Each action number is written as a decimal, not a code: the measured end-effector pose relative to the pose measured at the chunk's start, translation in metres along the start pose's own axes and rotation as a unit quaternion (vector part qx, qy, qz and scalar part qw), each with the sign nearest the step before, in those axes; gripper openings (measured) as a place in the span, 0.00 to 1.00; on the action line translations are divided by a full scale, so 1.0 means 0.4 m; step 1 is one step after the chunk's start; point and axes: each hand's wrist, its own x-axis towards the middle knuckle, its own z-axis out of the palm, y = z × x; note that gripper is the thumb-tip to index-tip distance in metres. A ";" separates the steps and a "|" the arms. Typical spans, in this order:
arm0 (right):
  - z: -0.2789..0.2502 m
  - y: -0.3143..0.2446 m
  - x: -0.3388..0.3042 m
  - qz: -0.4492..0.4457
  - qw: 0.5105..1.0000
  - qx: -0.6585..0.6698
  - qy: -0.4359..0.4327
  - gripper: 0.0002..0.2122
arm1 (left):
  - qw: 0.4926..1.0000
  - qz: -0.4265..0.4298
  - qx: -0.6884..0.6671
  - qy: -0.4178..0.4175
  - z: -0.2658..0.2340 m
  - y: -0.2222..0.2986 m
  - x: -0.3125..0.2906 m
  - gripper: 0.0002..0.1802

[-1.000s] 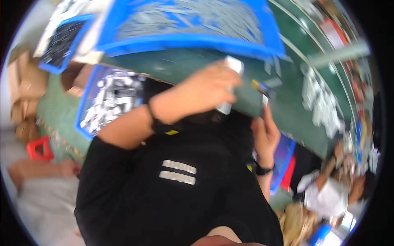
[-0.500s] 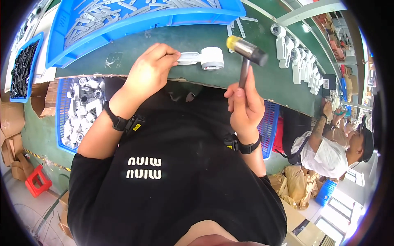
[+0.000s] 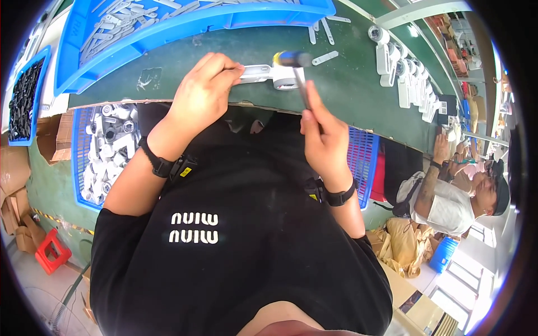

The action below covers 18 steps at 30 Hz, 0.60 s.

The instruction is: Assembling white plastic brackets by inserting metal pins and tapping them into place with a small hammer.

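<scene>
On the green bench, my left hand pinches the flat grey handle end of a white plastic part with a round cup-shaped head. My right hand is wrapped round the shaft of a mallet with a yellow face and a dark face. The mallet's head is over the part's round head and hides some of it; whether the two touch I cannot tell. A loose grey strip lies just right of the mallet.
A blue tray of grey strips stands at the back. Several finished-looking white parts line the right side. A blue basket of white parts sits at lower left, a blue bin of black pieces far left. A co-worker is at right.
My right hand has brought the mallet down and left, from beside the white part to over its round head. My left hand keeps its pinch and has shifted slightly.
</scene>
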 end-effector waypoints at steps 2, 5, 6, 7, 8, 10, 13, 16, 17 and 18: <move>0.007 0.001 -0.004 0.023 0.998 0.053 0.034 0.26 | 1.000 0.001 0.003 -0.001 0.003 -0.001 0.001 0.10; 0.016 0.038 0.016 -0.102 0.991 -0.092 -0.003 0.26 | 1.000 0.004 0.005 0.001 0.004 0.002 -0.001 0.10; 0.009 0.032 0.016 -0.102 0.991 -0.092 -0.003 0.26 | 1.000 0.004 0.004 0.001 0.004 0.002 -0.002 0.10; -0.001 0.019 0.013 -0.065 0.997 -0.047 -0.015 0.26 | 1.000 0.002 0.008 0.002 0.003 0.002 -0.002 0.10; -0.011 0.000 0.009 -0.029 0.999 -0.003 -0.027 0.25 | 1.000 0.000 0.012 0.003 0.002 0.001 -0.003 0.10; 0.003 -0.043 -0.009 0.035 0.997 0.068 0.023 0.25 | 1.000 0.005 0.003 0.005 0.004 -0.002 -0.004 0.11; 0.025 0.013 0.033 -0.142 0.985 -0.053 0.078 0.25 | 1.000 0.007 -0.002 0.005 0.005 -0.003 -0.007 0.13; 0.013 0.012 0.015 -0.030 0.999 -0.007 -0.013 0.25 | 1.000 0.002 0.004 0.009 0.010 -0.009 -0.013 0.12; 0.010 0.004 0.008 -0.031 0.999 -0.007 -0.016 0.25 | 1.000 0.000 0.003 0.013 0.011 -0.012 -0.014 0.10; 0.007 -0.013 -0.010 0.006 0.997 0.059 0.055 0.25 | 1.000 -0.001 0.004 0.013 0.010 -0.014 -0.015 0.10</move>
